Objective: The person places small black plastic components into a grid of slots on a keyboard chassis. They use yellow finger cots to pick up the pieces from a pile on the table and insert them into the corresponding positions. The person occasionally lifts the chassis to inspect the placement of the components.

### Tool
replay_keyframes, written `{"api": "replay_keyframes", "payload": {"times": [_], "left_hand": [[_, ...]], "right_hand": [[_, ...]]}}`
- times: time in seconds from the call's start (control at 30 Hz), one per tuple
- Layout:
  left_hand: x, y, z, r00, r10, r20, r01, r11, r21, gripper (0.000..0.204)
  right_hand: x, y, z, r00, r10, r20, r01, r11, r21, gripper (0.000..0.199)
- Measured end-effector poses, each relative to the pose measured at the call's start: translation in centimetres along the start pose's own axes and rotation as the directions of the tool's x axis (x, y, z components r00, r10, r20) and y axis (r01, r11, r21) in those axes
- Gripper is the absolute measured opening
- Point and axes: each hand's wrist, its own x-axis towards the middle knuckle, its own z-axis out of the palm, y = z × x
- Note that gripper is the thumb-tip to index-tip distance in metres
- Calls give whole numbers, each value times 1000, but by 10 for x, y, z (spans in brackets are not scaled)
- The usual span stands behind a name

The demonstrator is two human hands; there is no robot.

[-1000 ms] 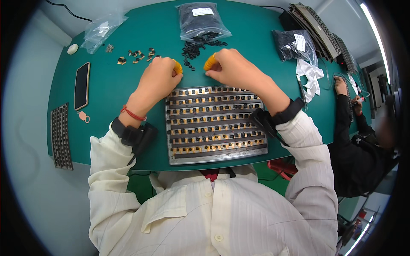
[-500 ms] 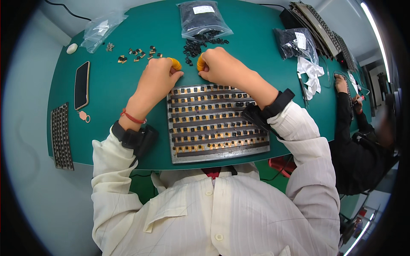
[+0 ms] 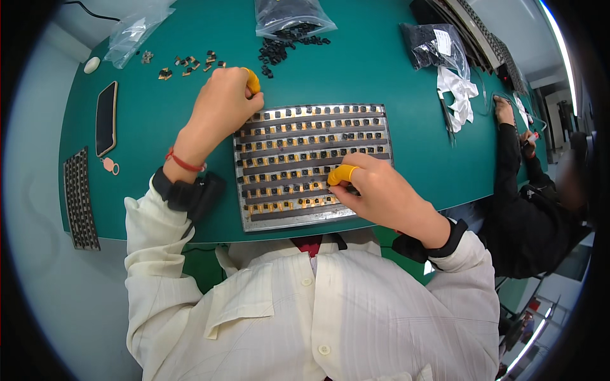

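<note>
A silver keyboard plate (image 3: 379,130) lies on the green table (image 3: 159,209), with rows of small black switches (image 3: 298,127) set in it. My left hand (image 3: 219,108) is curled at the plate's upper left corner, an orange finger cot on its forefinger; I cannot see anything in it. My right hand (image 3: 378,190), also wearing an orange cot, pinches a black switch (image 3: 333,186) down on the plate's lower rows.
Loose black switches (image 3: 283,47) spill from a clear bag (image 3: 289,13) beyond the plate. Small brown parts (image 3: 190,63), a phone (image 3: 105,117) and a second dark plate (image 3: 79,197) lie at the left. A co-worker's hand (image 3: 505,111) and a white cloth (image 3: 459,95) are at the right.
My right hand has come back from the loose switches at the far side to the plate's lower rows. My left hand has stayed at the upper left corner.
</note>
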Motion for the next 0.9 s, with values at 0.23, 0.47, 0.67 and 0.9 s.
{"api": "replay_keyframes", "payload": {"times": [0.23,0.47,0.67,0.9], "left_hand": [[-61,59,5,949,304,82,-292,947,-135,16],[-89,77,29,867,454,208,-440,891,-109,13],[-101,75,37,849,499,174,-513,857,44,11],[-112,87,22,777,448,443,-520,853,50,2]], "right_hand": [[-3,-3,14,997,8,-71,-18,991,-136,13],[-12,-16,20,996,-21,86,46,955,-291,19],[-8,-11,19,987,-38,154,80,959,-272,19],[9,-22,5,942,-103,319,213,919,-332,7]]}}
